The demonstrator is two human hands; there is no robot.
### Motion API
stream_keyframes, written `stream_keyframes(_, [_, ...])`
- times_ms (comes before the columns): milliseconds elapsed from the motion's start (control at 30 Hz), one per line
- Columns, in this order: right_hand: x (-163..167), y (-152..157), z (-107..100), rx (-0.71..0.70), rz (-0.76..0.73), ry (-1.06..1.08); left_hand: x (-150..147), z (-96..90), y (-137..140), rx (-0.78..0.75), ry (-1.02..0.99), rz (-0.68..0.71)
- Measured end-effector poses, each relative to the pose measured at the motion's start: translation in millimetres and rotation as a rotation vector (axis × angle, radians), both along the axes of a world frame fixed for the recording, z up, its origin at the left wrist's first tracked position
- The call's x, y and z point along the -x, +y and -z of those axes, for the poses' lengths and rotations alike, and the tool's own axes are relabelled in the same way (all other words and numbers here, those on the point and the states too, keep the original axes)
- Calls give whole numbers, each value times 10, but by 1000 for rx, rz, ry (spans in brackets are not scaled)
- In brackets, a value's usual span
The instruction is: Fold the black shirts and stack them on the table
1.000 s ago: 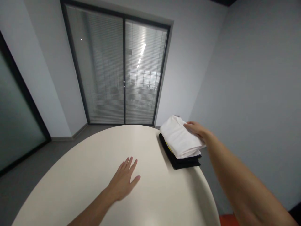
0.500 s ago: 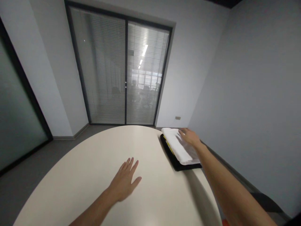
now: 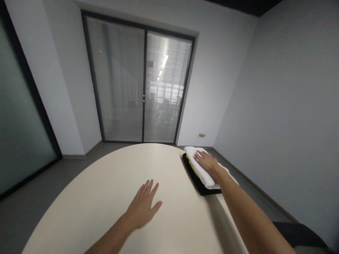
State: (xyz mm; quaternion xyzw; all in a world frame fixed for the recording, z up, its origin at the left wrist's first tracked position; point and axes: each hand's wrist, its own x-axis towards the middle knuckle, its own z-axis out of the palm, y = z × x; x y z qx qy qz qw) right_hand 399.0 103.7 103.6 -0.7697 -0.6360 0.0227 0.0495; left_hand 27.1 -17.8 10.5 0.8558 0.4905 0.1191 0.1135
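Note:
A stack of folded cloth lies at the right edge of the round table (image 3: 100, 197). On top is a white folded cloth (image 3: 194, 152), with a thin yellow layer (image 3: 191, 165) showing beneath it and a black folded cloth (image 3: 197, 183) at the bottom. My right hand (image 3: 206, 161) rests flat on the white cloth, fingers spread. To the left of the stack, my left hand (image 3: 141, 208) is open, palm down at the tabletop with its thumb apart, holding nothing.
Beyond the table stand glass doors with blinds (image 3: 143, 84). A grey wall (image 3: 286, 106) rises on the right, with a socket (image 3: 201, 135) low on the far wall. A dark chair (image 3: 299, 231) shows at the lower right.
My right hand has moved left and settled flatter on the white cloth. My left hand keeps its pose. The whole view has shifted slightly.

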Motion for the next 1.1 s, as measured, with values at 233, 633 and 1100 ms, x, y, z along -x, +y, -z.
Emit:
stream_keyframes(233, [360,-86,-72,-2,-16,-109,-23,-4,-6,-54,-24,-30])
stream_keyframes(633, [1641,-850,329,-257,-284,163,227,-15,258,-355,-82,-338])
stream_keyframes(1100, [1714,-1125,755,50,-428,158,239,1,223,-82,132,-306])
